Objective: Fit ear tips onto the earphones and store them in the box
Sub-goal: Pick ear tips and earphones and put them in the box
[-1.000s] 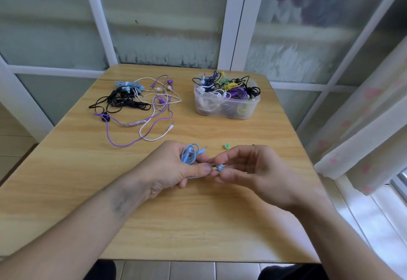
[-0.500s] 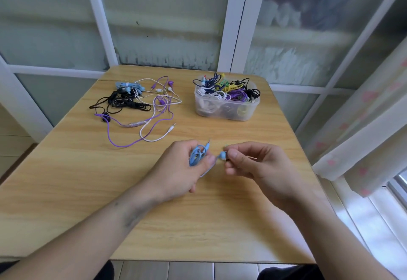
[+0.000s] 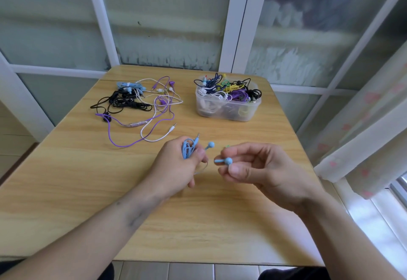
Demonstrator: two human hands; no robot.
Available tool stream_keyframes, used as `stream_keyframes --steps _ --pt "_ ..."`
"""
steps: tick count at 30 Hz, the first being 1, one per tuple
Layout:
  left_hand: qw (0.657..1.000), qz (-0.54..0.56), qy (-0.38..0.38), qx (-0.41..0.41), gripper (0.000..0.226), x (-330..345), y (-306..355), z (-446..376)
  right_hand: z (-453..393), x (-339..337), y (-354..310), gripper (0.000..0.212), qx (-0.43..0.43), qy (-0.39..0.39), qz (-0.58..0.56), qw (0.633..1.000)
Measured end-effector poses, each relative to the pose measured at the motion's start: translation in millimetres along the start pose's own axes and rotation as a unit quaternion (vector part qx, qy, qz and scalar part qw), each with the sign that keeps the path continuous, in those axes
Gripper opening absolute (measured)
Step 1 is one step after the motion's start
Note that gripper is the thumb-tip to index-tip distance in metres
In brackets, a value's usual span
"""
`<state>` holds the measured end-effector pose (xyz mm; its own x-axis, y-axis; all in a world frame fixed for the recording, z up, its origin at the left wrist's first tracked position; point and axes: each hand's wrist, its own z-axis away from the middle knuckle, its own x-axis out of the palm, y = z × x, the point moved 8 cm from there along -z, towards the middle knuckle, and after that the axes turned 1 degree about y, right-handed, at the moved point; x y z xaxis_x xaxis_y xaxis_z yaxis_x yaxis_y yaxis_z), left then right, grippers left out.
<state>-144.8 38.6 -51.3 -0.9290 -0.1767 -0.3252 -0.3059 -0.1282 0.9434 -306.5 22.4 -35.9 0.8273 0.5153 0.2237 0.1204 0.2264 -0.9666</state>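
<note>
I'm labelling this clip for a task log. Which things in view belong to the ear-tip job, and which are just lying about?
In the job:
- blue earphones, cable bunched in the left hand
- blue earbud, pinched by the right hand
- plastic box of stored earphones
- loose earphone pile, likely next
- small green piece, perhaps an ear tip

Lying about:
- curtain
- window frame
</note>
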Motion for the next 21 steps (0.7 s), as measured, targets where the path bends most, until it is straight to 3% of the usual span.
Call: stream_keyframes --steps 4,10,16,21 --pt "0.996 0.076 -0.032 -0.041 0.015 9.5 -0.7 6.2 -0.8 -2.8 -0.6 0.026 -0.020 0.009 0.086 0.996" --pt "0.972 0.134 -0.165 -0.097 0.023 32.3 -1.1 18.5 -0.1 -13.8 -21.3 0.020 -0.181 0.115 0.174 0.961" --pt "0.932 0.242 -0.244 -0.118 0.014 43.1 6.9 26.5 -0.4 -7.8 -18.6 0.020 -0.228 0.119 0.168 0.952" --pt "0.937 0.246 -0.217 -0.120 0.015 40.2 5.6 24.7 -0.6 0.8 -13.6 0.017 -0.230 0.135 0.144 0.953"
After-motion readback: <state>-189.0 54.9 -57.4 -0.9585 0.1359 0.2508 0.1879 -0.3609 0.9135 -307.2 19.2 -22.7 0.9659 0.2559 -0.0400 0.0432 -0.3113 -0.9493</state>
